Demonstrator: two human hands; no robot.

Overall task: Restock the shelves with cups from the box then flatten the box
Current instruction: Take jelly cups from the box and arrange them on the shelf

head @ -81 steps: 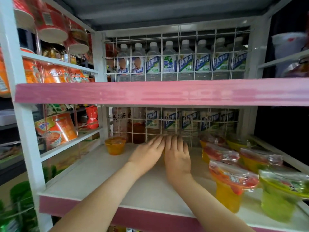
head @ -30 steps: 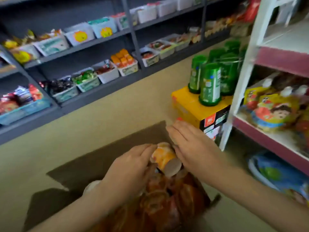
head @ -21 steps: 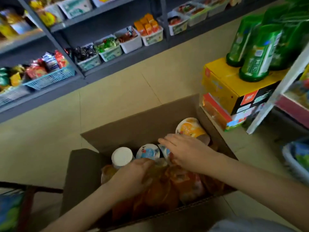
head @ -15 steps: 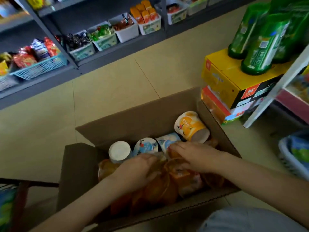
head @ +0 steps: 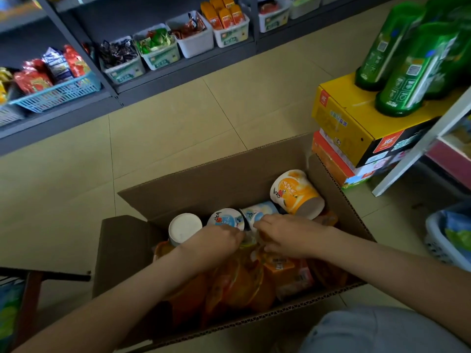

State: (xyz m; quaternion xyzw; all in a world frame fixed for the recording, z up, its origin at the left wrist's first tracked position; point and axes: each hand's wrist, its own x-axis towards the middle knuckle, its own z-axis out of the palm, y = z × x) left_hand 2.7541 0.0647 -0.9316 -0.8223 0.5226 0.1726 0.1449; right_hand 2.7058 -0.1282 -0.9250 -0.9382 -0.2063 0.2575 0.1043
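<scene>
Head view: both hands reach into the open box (head: pixel 229 179).
The left hand (head: pixel 216 240) and right hand (head: pixel 288 235) meet over the orange cups (head: pixel 242 284) mid-box, fingers curled down, likely gathering several at once; their hold is hidden. The box sits on the floor (head: pixel 178 128), left of the shelf (head: pixel 418 149).

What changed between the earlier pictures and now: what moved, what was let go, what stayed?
The left hand and right hand left the shelf for the box. They let go of the orange cup, now tipped in its far right corner, and meet on the jelly cups; a grip is unclear. The blue-lidded cups stayed put.
</scene>
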